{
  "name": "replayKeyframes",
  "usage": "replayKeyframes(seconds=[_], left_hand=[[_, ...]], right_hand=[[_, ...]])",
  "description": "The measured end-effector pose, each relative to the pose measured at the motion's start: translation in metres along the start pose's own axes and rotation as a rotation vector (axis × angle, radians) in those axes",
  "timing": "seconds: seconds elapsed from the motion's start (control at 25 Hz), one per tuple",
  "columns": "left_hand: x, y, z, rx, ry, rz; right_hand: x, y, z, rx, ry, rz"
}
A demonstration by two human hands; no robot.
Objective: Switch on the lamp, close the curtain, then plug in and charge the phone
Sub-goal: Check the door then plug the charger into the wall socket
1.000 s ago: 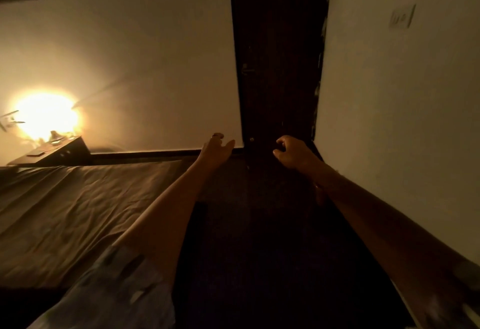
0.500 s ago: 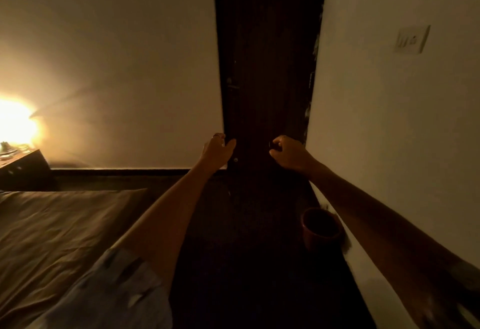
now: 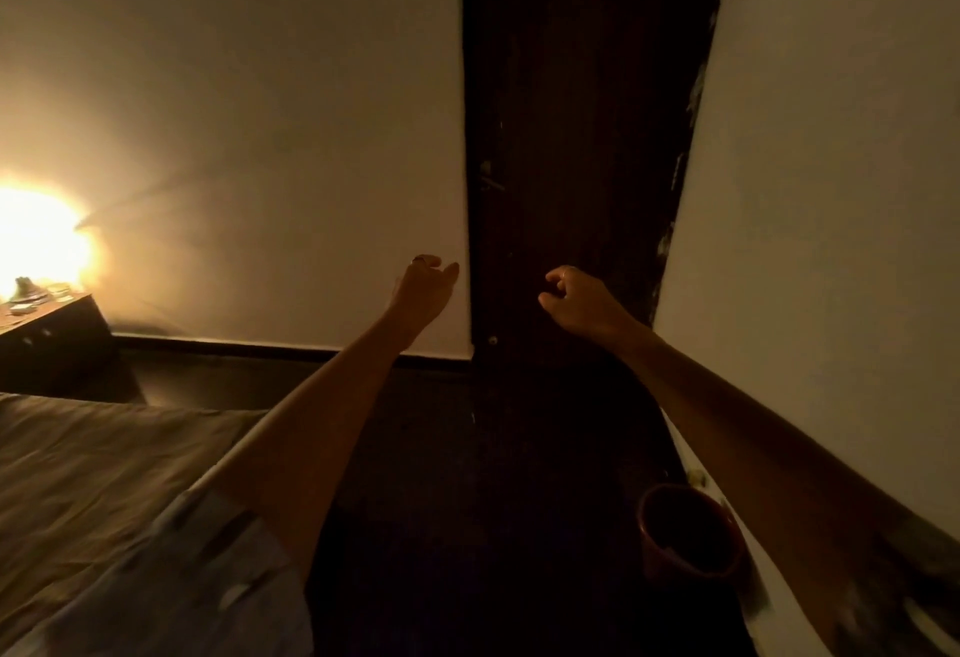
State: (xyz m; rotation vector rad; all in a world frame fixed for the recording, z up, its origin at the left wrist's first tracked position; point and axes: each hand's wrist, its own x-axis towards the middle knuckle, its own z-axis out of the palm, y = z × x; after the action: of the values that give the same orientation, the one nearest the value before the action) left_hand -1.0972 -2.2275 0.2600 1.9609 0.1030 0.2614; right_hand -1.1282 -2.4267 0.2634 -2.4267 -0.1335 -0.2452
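The lamp glows bright at the far left, on a dark bedside table. My left hand is stretched out in front of the pale wall, fingers loosely curled, a ring on one finger, holding nothing. My right hand hangs in front of the dark door, fingers curled in with nothing in them. No curtain, phone or charger shows in this dim view.
A bed with a brown sheet fills the lower left. A dark floor strip runs between the bed and the right wall. A reddish round bucket stands on the floor by that wall. Small items lie on the bedside table.
The view has swung slightly, so the lamp and bedside table sit further into the frame at the left and the wall switch has left the view. Both hands stay raised ahead, much the same.
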Motion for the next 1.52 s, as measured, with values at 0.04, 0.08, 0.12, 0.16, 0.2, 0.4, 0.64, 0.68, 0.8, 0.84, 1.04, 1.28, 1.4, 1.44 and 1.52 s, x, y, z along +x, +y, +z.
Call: replayKeyframes(seconds=[0.04,0.08,0.12,0.16,0.2,0.4,0.64,0.68,0.8,0.84,1.04,1.28,1.4,1.44,1.52], left_hand=[[0.024,-0.003,0.0,-0.007,0.004,-0.013],[0.054,-0.006,0.0,-0.014,0.011,-0.017],[0.08,-0.007,-0.002,-0.017,0.018,-0.024],[0.106,-0.008,-0.004,-0.018,0.028,-0.031],[0.133,-0.01,-0.005,-0.022,0.04,-0.032],[0.241,-0.033,-0.01,0.009,0.047,-0.042],[0.349,-0.074,-0.019,0.003,0.125,-0.1],[0.368,-0.08,-0.02,-0.009,0.14,-0.107],[0.43,-0.092,-0.03,-0.041,0.183,-0.115],[0.455,-0.094,-0.033,-0.053,0.203,-0.124],[0.555,-0.111,-0.052,0.04,0.348,-0.157],[0.644,-0.156,-0.09,0.105,0.485,-0.218],[0.686,-0.18,-0.124,0.146,0.538,-0.237],[0.703,-0.191,-0.138,0.153,0.562,-0.246],[0.737,-0.205,-0.172,0.214,0.597,-0.266]], right_hand=[[0.024,-0.001,0.005,0.005,-0.005,-0.003],[0.05,-0.003,0.011,0.014,-0.014,-0.002],[0.076,-0.005,0.016,0.019,-0.026,-0.001],[0.102,-0.008,0.02,0.023,-0.038,-0.002],[0.129,-0.012,0.026,0.026,-0.045,-0.004],[0.239,-0.022,0.065,0.028,-0.041,-0.028],[0.362,-0.027,0.126,0.036,-0.122,-0.082],[0.385,-0.027,0.134,0.03,-0.134,-0.103],[0.458,-0.032,0.156,0.033,-0.153,-0.138],[0.488,-0.035,0.164,0.036,-0.169,-0.152],[0.616,-0.056,0.201,0.059,-0.206,-0.22],[0.718,-0.09,0.288,0.076,-0.364,-0.312],[0.762,-0.118,0.333,0.092,-0.39,-0.382],[0.778,-0.13,0.349,0.097,-0.402,-0.403],[0.811,-0.163,0.38,0.106,-0.429,-0.452]])
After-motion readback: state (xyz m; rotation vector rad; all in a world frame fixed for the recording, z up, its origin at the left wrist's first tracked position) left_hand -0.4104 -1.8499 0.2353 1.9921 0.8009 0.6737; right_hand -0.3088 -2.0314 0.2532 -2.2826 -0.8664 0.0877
